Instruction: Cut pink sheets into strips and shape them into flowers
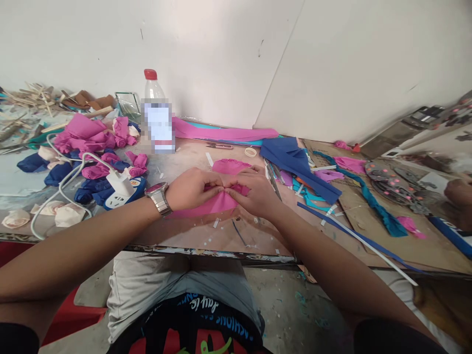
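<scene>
Pink fabric lies across the table's front middle, bunched where my hands meet. My left hand, with a watch on its wrist, pinches the fabric between thumb and fingers. Close beside it, thumb tips nearly touching, my right hand pinches the same fabric from the other side. Gathers run out from the pinched spot. Part of the fabric shows behind the hands, and the rest under them is hidden.
A power strip with a white cable and pink, navy and cream fabric bundles are at left. Behind stand a red-capped bottle, thread snips and a tape roll. Blue fabric strips lie right; another person's hand shows far right.
</scene>
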`<state>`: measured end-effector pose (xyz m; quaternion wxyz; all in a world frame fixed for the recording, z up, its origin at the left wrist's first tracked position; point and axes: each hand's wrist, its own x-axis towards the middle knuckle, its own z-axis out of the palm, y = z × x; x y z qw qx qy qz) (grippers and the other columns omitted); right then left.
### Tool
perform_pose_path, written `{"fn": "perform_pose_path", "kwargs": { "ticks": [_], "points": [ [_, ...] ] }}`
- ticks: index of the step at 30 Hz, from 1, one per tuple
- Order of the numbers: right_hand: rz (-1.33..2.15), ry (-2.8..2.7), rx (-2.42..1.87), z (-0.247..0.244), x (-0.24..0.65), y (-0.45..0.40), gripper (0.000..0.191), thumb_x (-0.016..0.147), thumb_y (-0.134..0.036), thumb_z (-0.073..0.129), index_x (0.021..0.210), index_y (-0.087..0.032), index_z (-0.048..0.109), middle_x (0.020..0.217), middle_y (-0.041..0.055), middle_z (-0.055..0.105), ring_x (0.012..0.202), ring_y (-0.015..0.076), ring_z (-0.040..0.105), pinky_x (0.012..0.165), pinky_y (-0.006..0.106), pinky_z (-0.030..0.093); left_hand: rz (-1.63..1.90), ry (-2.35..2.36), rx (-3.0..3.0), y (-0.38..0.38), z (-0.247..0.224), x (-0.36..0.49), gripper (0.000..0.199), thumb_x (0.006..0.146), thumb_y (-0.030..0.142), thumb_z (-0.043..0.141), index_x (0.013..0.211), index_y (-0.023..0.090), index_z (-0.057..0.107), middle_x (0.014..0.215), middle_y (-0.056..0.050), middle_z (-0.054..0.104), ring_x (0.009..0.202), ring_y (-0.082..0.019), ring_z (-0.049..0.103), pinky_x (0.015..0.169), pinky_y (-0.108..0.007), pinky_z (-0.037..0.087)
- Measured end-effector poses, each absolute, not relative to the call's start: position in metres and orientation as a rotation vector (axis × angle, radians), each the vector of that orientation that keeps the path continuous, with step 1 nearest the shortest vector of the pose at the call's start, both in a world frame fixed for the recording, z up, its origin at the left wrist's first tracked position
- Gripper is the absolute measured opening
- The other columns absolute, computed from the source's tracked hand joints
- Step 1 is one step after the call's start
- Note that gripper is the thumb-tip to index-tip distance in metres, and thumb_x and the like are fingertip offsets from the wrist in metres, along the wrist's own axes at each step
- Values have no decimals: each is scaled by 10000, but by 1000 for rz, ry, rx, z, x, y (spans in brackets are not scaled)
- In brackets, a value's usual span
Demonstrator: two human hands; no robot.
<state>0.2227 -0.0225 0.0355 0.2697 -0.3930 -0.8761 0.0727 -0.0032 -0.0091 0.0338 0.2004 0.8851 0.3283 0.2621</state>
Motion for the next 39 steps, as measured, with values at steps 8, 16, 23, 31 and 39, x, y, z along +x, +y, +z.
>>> {"fn": "perform_pose_path", "kwargs": {
  "ticks": [8, 16, 23, 31, 39],
  "points": [
    [263, -2344, -1053, 37, 223, -23, 82, 894, -260, 651, 852, -223, 710, 852, 6, 766, 908, 212, 652, 970, 420, 291, 671, 937, 2749, -7, 27, -4, 304, 1010, 359, 486, 1012, 199, 744, 916, -45, 779, 789, -192, 695, 677, -293, 405],
    [392, -2346, -1070, 40, 222, -24, 87, 879, -227, 622, 799, -213, 653, 808, -1, 717, 943, 214, 621, 974, 416, 294, 676, 905, 2799, -9, 25, -2, 259, 1009, 299, 486, 1034, 214, 730, 963, -23, 783, 823, -174, 704, 679, -281, 418],
    [520, -2380, -1105, 44, 221, -25, 126, 902, -217, 538, 798, -202, 609, 862, 12, 709, 1016, 226, 597, 1038, 453, 271, 737, 908, 2855, -11, 25, -2, 302, 1037, 354, 453, 1047, 226, 725, 957, -29, 780, 787, -148, 695, 637, -258, 397],
    [481, -2322, -1104, 42, 223, -24, 84, 881, -242, 617, 814, -213, 657, 844, 7, 726, 975, 223, 615, 991, 429, 305, 774, 947, 2837, -9, 25, -2, 312, 1034, 367, 463, 1013, 212, 733, 917, -24, 784, 785, -153, 703, 662, -258, 418],
    [374, -2398, -1121, 43, 222, -25, 103, 905, -190, 547, 834, -202, 622, 890, 14, 722, 1031, 223, 597, 1000, 439, 263, 733, 934, 2670, -10, 27, -1, 260, 985, 347, 531, 1011, 205, 747, 857, -19, 776, 719, -154, 676, 670, -263, 418]
  ]
}}
